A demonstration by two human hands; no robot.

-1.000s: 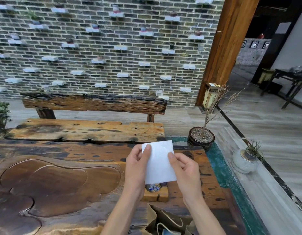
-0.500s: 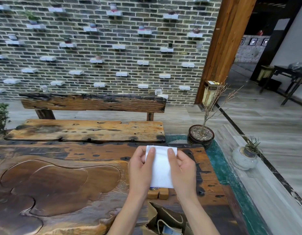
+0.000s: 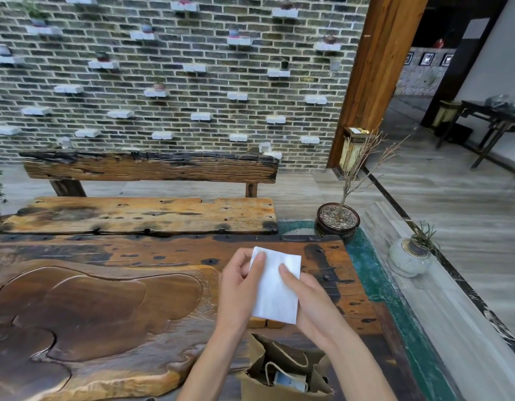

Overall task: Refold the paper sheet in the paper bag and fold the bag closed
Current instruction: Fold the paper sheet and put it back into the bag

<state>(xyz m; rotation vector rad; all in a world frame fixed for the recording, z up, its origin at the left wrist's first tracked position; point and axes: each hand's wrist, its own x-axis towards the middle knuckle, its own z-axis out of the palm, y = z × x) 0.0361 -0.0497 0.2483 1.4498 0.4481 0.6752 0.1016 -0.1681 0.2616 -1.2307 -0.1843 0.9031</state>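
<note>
A wooden desk carries an open brown bag at its near edge. Above the desk, the left hand and right hand both grip a folded white sheet by its sides, thumbs on the front.

One head-worn wide-angle view looks forward and down over the wooden table. The hands sit close below it. The brick wall stands well beyond.

Brick wall, wooden bench, carved table, plank floor
</note>
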